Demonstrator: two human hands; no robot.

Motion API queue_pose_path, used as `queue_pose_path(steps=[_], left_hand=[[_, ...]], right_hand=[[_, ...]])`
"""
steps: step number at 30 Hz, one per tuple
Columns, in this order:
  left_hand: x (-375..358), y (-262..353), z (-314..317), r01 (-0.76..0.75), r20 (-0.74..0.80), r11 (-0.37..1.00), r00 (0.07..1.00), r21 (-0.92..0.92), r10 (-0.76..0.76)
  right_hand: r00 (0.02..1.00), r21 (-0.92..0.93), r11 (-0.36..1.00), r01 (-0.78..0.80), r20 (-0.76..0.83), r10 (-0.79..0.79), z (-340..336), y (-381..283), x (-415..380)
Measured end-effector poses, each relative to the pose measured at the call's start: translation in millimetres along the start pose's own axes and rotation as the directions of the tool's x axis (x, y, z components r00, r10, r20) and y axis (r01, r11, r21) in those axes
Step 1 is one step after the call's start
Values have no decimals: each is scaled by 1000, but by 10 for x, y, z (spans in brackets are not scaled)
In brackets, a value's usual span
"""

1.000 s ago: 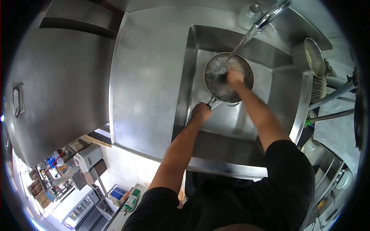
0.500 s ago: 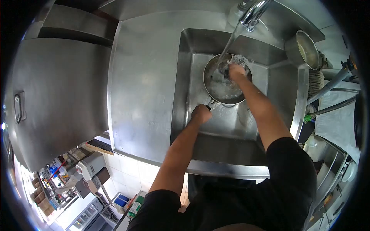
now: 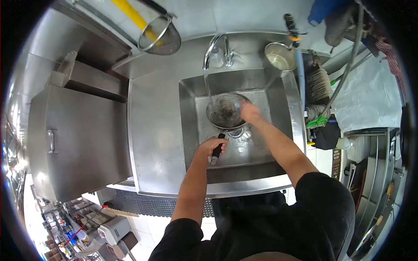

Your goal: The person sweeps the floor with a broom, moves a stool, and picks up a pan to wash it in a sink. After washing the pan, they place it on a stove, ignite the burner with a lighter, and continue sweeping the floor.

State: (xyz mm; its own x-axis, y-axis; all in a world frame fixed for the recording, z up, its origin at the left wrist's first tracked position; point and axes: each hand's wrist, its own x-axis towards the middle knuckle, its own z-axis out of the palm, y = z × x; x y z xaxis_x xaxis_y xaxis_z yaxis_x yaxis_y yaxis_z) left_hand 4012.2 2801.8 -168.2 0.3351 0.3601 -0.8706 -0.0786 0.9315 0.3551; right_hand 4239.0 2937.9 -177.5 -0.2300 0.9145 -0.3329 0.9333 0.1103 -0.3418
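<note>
A frying pan is in the steel sink, with murky water and dark specks over its inside. My left hand is closed around its black handle, which points toward me. My right hand is at the pan's right rim, smeared by motion. A pale bluish blur shows at its fingers, and I cannot make out whether it is a held thing or splashing water. Water runs from the curved tap into the pan's left side.
A metal pot stands at the sink's back right corner. A wire strainer hangs at the back left. Left of the sink is a steel drainboard, then a steel cabinet. A hose and a mop head are at the right.
The head view has shifted, showing more of the back wall. My right hand has gone from inside the pan to its right rim. The handle now shows more fully in my left hand.
</note>
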Motion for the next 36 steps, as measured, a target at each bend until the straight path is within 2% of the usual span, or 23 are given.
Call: queue_pose_path(steps=[1,3,5,6,7,9,11,13,14,17,18,21,22,25,27,30,33,34,36], left_hand=[[-115,42,90,-25,67,994,997,-105,32],[-266,29,208,-54,6,998,999,-16,54],[-489,2,367,-55,-46,993,997,104,60],[-453,-87,368,-33,-133,986,990,164,55],[-538,-128,418,-41,-170,941,980,336,103],[-710,-174,484,-20,-220,764,953,645,210],[-741,-271,456,123,-381,613,871,780,310],[-888,-313,515,237,-444,442,770,865,459],[-1180,-210,738,267,-461,412,735,871,498],[-1264,-310,696,368,-529,384,658,847,536],[-1353,-312,711,388,-546,385,641,837,540],[-1611,-333,748,361,-559,430,604,827,568],[-1614,-398,647,266,-535,483,601,834,594],[-1637,-550,411,-29,-494,654,629,756,600],[-1843,-485,515,-189,-478,805,720,563,503],[-1903,-552,673,-404,-419,827,722,391,551],[-1920,-547,851,-388,-407,823,730,415,549],[-1893,-570,885,-397,-398,807,719,438,570],[-1811,-559,935,-414,-385,767,687,490,616]], right_hand=[[984,109,992,-64,-159,81,-277,-10,-23],[878,161,986,29,-476,52,-1173,-179,-313],[814,191,982,-7,-569,116,-1838,-274,-355],[759,178,984,-27,-637,136,-2009,-244,-236],[700,170,984,-48,-697,154,-2138,-181,-110],[561,120,988,-95,-814,153,-2237,74,267],[672,426,889,-167,-610,419,-2293,359,678],[599,276,939,-203,-724,342,-2448,336,526],[577,188,959,-210,-768,277,-2379,441,660],[640,133,986,-101,-750,167,-2294,216,471],[610,122,993,8,-787,92,-2229,139,378],[535,-19,993,114,-841,-78,-1865,-128,50],[547,21,986,167,-834,-75,-1710,-216,-29],[686,134,954,269,-721,-92,-1355,-524,-313],[752,171,900,401,-622,-217,-1039,-714,-384],[840,311,788,531,-315,-442,-748,-1010,-385],[838,97,848,521,-245,-487,-480,-1218,-286],[902,77,901,427,-114,-417,-466,-1271,-220],[890,17,905,424,-191,-414,-498,-1330,-293]])
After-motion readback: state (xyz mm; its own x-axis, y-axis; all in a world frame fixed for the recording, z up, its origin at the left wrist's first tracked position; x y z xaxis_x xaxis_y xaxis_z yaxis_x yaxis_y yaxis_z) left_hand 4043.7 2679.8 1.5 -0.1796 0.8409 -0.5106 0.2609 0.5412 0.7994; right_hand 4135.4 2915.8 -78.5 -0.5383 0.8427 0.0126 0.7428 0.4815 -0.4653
